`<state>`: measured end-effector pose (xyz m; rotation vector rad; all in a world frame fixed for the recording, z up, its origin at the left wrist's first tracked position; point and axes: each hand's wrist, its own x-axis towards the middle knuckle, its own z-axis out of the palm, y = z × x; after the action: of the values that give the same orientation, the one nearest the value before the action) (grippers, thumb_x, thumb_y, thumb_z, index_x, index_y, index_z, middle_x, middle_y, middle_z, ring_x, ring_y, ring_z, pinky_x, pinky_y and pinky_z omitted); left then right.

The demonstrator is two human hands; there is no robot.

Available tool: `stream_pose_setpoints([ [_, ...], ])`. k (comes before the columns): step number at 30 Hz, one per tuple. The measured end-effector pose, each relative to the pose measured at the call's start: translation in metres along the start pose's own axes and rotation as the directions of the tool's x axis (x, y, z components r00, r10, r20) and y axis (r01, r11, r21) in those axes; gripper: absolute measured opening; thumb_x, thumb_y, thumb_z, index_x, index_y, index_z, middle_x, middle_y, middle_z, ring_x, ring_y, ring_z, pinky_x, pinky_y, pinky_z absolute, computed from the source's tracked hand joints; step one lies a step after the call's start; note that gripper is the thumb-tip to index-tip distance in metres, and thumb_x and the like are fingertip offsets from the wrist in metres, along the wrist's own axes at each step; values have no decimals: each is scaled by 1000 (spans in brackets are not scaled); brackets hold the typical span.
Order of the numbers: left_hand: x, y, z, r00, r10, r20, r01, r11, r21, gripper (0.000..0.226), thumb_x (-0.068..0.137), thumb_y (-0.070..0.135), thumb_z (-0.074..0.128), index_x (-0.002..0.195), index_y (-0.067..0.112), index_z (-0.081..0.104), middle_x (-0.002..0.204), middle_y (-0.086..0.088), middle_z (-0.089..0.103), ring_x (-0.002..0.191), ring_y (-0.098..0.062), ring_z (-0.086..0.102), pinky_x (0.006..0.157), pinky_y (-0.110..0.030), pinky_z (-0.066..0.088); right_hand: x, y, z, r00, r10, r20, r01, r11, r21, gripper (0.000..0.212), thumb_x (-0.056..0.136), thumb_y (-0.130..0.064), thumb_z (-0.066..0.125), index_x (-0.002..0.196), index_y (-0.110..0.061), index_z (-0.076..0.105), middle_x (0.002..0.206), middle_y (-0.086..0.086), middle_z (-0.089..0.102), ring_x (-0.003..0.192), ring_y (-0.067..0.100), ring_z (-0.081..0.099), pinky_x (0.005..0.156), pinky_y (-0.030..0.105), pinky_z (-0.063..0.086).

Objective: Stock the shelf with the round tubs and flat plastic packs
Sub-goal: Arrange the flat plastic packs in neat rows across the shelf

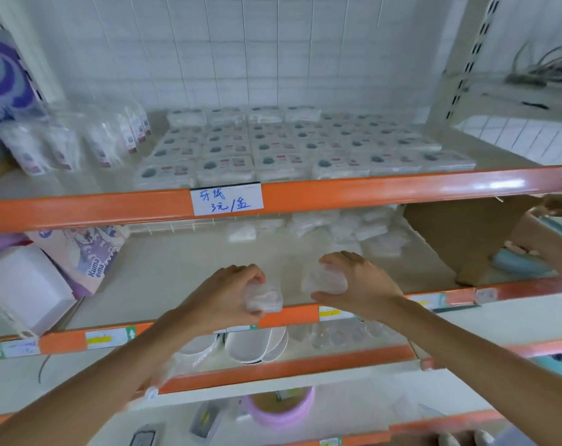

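Packs (262,297) gripped, fingers (340,258) curled over them

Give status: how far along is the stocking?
Done: flat packs line the upper shelf in rows; a pile of clear packs lies at the middle shelf's back. In hand: left hand grips one clear pack, right hand another, over that shelf. Left: most of its front is bare.

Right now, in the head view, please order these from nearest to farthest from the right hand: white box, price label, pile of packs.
1. The pile of packs: just behind the right hand, towards the back.
2. The price label: up and left, on the orange rail.
3. The white box: far left.
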<state>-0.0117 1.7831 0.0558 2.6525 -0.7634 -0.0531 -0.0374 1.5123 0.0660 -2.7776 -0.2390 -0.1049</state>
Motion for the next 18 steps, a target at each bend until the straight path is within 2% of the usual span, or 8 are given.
stream_pose_setpoints([
  [6, -25, 27, -52, 999, 40, -29, -40, 999, 18, 44, 69, 48, 78, 104, 38, 54, 105, 22, 61, 99, 1, 56, 85, -18, 45, -23, -24, -46, 992, -104, -76, 102, 994, -32, 71, 72, -68, 70, 133, -37, 50, 122, -21, 56, 117, 5, 50, 95, 21, 38],
  [11, -41, 50, -97, 986, 144, -83, -142, 989, 32, 46, 69, 46, 79, 106, 35, 55, 105, 25, 59, 99, 4, 54, 85, -16, 43, -31, -41, -86, 975, -175, -133, 172, 984, -33, 74, 67, -73, 69, 131, -39, 52, 119, -22, 57, 114, 4, 53, 96, 26, 44],
  [16, -41, 64, -142, 969, 168, -181, -192, 973, -128, 44, 69, 39, 85, 105, 34, 60, 105, 26, 62, 102, 6, 57, 88, -14, 43, -29, -53, -127, 949, -219, -225, 207, 975, -79, 71, 69, -69, 72, 130, -35, 55, 117, -19, 58, 110, 5, 54, 92, 23, 43],
  [18, -35, 67, -159, 958, 184, -220, -216, 968, -129, 43, 69, 39, 84, 104, 34, 60, 105, 27, 62, 103, 5, 58, 89, -16, 44, -23, -54, -143, 940, -224, -255, 209, 974, -87, 71, 69, -69, 72, 129, -35, 55, 117, -20, 58, 110, 4, 54, 90, 21, 42],
])
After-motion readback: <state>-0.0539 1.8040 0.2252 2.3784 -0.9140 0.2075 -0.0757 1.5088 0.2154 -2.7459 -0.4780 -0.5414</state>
